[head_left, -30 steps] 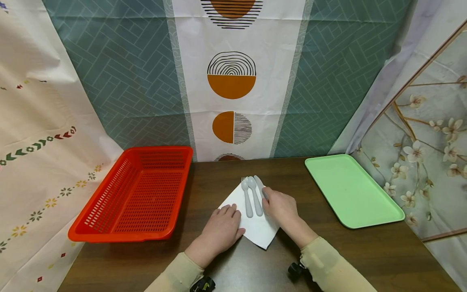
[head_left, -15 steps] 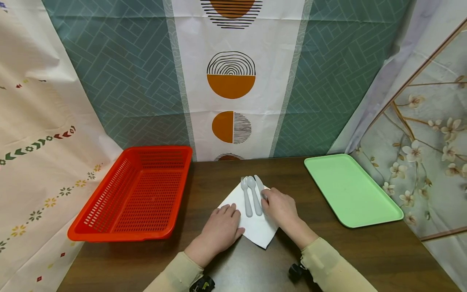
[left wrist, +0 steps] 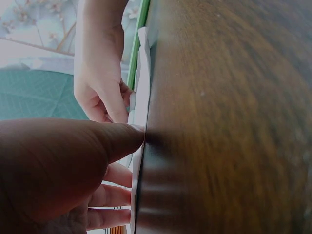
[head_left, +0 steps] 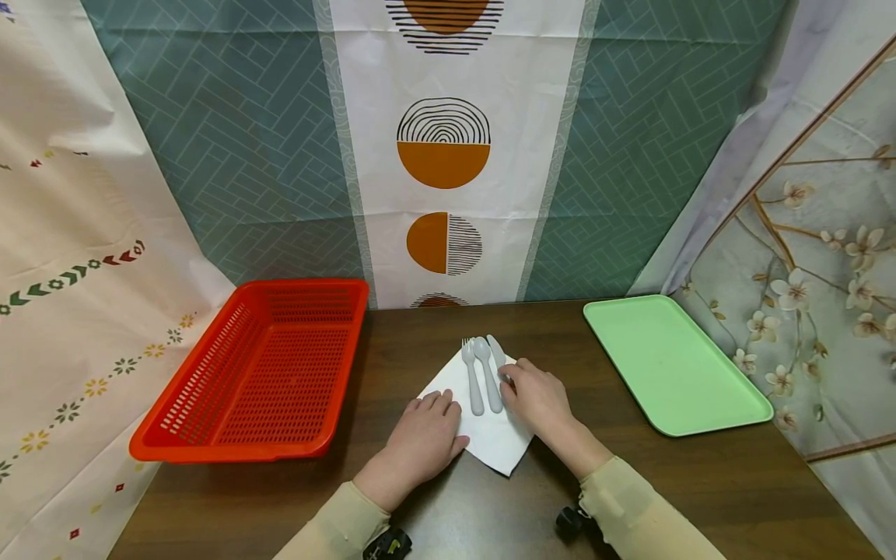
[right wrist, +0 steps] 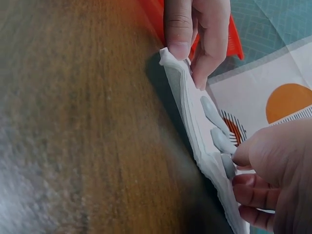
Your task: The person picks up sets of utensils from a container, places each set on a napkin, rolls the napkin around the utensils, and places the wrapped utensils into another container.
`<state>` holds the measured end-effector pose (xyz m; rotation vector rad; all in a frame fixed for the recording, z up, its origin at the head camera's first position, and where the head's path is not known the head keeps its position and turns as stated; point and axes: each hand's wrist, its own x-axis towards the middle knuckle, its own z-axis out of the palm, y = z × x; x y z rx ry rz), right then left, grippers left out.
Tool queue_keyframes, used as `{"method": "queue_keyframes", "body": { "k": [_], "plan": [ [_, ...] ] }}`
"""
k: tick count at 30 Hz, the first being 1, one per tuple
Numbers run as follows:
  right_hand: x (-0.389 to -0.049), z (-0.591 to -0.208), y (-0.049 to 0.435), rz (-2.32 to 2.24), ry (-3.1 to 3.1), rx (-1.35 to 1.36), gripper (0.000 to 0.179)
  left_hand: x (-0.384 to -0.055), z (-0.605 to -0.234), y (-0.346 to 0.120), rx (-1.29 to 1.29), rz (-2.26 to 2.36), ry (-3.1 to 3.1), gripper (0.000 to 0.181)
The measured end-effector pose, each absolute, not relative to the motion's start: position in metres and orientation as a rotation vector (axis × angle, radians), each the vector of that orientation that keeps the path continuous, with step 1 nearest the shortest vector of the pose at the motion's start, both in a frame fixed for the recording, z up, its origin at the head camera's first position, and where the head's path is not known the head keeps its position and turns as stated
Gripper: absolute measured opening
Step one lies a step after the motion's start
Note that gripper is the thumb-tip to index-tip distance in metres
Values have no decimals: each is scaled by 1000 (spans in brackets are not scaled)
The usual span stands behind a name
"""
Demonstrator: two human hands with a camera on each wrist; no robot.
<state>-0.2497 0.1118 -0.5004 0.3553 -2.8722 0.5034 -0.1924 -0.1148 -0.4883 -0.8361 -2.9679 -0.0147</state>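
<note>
While my left hand (head_left: 425, 437) rests relaxed on the napkin (head_left: 493, 446), seemingly steadying it, my right hand (head_left: 540, 398) pinches the knife (head_left: 495, 350). Fork (head_left: 473, 381) and spoon (head_left: 488, 375) lie alongside.

We see a grey fork (head_left: 472, 379), spoon (head_left: 488, 375) and knife (head_left: 496, 352) lying side by side on a folded white napkin (head_left: 498, 446).

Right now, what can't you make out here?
Head view: lower part of the slender grey knife, covered by the right hand.
Head view: left corner of the folded white napkin, under the left hand.
Left wrist view: rectangular green tray, cut off by top edge.
Right wrist view: part of the perforated red basket, behind the left hand.
</note>
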Motion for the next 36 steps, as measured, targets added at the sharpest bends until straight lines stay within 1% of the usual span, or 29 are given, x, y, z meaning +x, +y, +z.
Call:
{"method": "queue_keyframes", "body": {
  "k": [6, 14, 20, 24, 28, 36],
  "plan": [
    [-248, -501, 114, 525, -2862, 362, 26, -193, -487, -115, -837, -16, -2978, 54],
    [-238, -500, 129, 580, -2843, 405, 29, -193, -485, -115, -857, -28, -2954, 54],
    [-227, -498, 142, 585, -2833, 522, 31, -193, -486, -116, -845, -22, -2952, 54],
    [-220, -498, 151, 539, -2793, 658, 31, -192, -488, -115, -850, -16, -2909, 52],
    [-214, -496, 160, 512, -2751, 796, 32, -193, -489, -116, -928, -32, -2806, 48],
    [-205, -494, 178, 532, -2723, 1000, 42, -189, -490, -120, -1193, -150, -2701, 37]
  ]
}}
